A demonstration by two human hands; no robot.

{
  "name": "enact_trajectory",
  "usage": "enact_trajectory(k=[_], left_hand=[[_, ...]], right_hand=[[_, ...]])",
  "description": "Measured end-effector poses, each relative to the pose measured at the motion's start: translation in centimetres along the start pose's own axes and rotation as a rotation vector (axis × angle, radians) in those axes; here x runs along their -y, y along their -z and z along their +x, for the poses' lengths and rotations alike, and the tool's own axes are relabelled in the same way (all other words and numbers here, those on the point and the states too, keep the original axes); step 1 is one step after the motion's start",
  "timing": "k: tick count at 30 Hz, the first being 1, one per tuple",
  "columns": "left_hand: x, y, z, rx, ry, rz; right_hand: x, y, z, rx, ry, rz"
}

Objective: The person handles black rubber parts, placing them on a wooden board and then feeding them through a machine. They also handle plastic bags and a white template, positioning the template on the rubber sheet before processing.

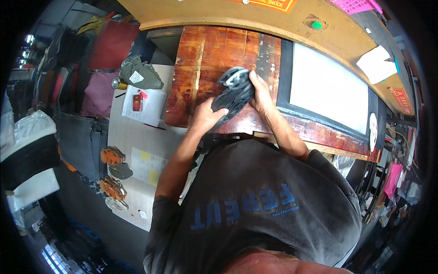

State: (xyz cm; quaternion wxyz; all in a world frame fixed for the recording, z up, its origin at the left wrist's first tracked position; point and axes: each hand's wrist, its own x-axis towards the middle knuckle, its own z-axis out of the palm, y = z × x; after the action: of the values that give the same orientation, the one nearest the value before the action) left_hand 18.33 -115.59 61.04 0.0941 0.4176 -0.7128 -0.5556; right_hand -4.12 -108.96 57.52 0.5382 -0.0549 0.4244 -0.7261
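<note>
Both of my hands grip a thick stack of black cut-out pieces [234,99], thin and flexible like leather or fabric, with curved edges and a greyish patch near the top. My left hand [207,115] wraps its lower left side, thumb lying across the face. On the upper right side, my right hand [260,91] presses with its thumb up along the edge, its other fingers partly hidden behind. Tilted, the stack is held over the front part of a worn reddish-brown wooden board [196,59].
Right of the board lies a white panel [328,82] in a dark frame. A yellow machine beam [219,13] with a green button [316,25] spans the back. On the pale side table [132,192] at left sit a notebook [153,109], grey-green pieces [141,73] and orange-brown cut pieces [112,155].
</note>
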Motion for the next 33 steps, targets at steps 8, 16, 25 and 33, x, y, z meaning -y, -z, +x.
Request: enact_trajectory(k=[8, 16, 25, 33], left_hand=[[-3.5, 2.7, -1.9, 0.040, 0.062, -0.600], [-1.4, -1.5, -3.1, -0.038, 0.125, -0.703], [-0.5, 4.1, 0.3, -0.060, 0.045, -0.370], [1.1, -1.6, -0.8, -0.320, -0.080, 0.664]], right_hand=[[5.2, -6.5, 0.4, 0.515, 0.089, -0.013], [0.5, -4.6, -1.5, 0.245, -0.045, -0.011], [3.4, -5.7, -0.1, -0.013, -0.027, -0.316], [1.3, 6.6, -10.5, -0.242, -0.029, -0.433]])
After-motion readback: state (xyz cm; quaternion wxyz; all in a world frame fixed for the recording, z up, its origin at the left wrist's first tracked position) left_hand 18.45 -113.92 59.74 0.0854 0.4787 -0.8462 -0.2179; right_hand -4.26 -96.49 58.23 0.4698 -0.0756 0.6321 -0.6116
